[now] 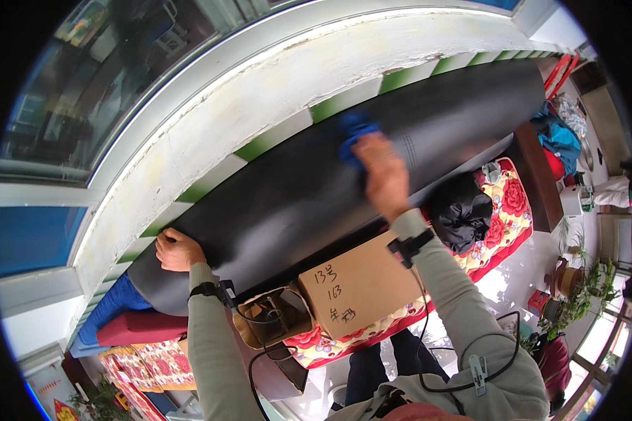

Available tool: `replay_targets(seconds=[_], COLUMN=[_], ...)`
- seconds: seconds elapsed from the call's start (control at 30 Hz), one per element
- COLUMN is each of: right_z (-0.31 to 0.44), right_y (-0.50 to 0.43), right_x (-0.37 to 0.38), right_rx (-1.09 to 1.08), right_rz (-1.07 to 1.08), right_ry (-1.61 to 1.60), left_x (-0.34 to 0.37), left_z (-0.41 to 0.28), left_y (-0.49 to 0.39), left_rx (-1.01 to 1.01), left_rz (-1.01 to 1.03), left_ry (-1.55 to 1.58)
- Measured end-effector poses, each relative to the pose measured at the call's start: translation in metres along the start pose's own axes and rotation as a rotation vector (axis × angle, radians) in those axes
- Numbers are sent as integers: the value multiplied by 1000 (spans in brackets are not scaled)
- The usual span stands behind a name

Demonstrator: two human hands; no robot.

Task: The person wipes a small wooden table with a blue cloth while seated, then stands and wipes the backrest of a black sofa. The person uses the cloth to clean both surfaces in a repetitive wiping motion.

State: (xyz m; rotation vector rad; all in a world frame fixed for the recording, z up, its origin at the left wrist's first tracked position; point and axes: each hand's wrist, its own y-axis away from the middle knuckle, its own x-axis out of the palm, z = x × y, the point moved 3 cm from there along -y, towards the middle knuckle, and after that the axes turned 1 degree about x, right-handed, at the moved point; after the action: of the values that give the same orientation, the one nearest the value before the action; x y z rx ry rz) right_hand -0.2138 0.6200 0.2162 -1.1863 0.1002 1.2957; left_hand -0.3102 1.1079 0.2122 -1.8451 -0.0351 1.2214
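Note:
A long black leather-look sofa back (pixel 289 194) stretches along the wall before me. My right hand (pixel 382 168) is blurred and presses a blue cloth (pixel 352 138) against its upper surface, near the far edge. Part of the cloth is covered by the fingers. My left hand (pixel 179 250) rests at the left end of the sofa back, close to the wall, with its fingers curled in. Nothing shows inside it.
A cardboard box (pixel 363 284) bearing handwriting and a smaller open carton (pixel 274 318) stand on the floral seat cover (pixel 511 205). Black fabric (pixel 461 210) lies to their right. A brown wooden armrest (pixel 540 179) closes the right end. Cables hang from both wrists.

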Motion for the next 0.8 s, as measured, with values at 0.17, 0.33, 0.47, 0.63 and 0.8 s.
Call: replay_targets(seconds=[0.17,0.33,0.47,0.63,0.8], right_z=[-38,58,143,141,93], right_y=[6,5,4,-7,-7], right_x=[-27,34,85,82,32], right_rx=[301,59,19,156,-6], right_rz=[-259,-185,-16,-44,-69], right_ry=[13,9,-293,-500,-65], left_x=[-1,-5,-6,-7,-7], left_z=[-2,-4,-6,-8,-8], left_y=[1,1,1,1,2], left_rx=[-15,-18,-30,-20,-12], left_rz=[-26,-21,-6,-47,-64], left_ry=[33,51,44,60,70])
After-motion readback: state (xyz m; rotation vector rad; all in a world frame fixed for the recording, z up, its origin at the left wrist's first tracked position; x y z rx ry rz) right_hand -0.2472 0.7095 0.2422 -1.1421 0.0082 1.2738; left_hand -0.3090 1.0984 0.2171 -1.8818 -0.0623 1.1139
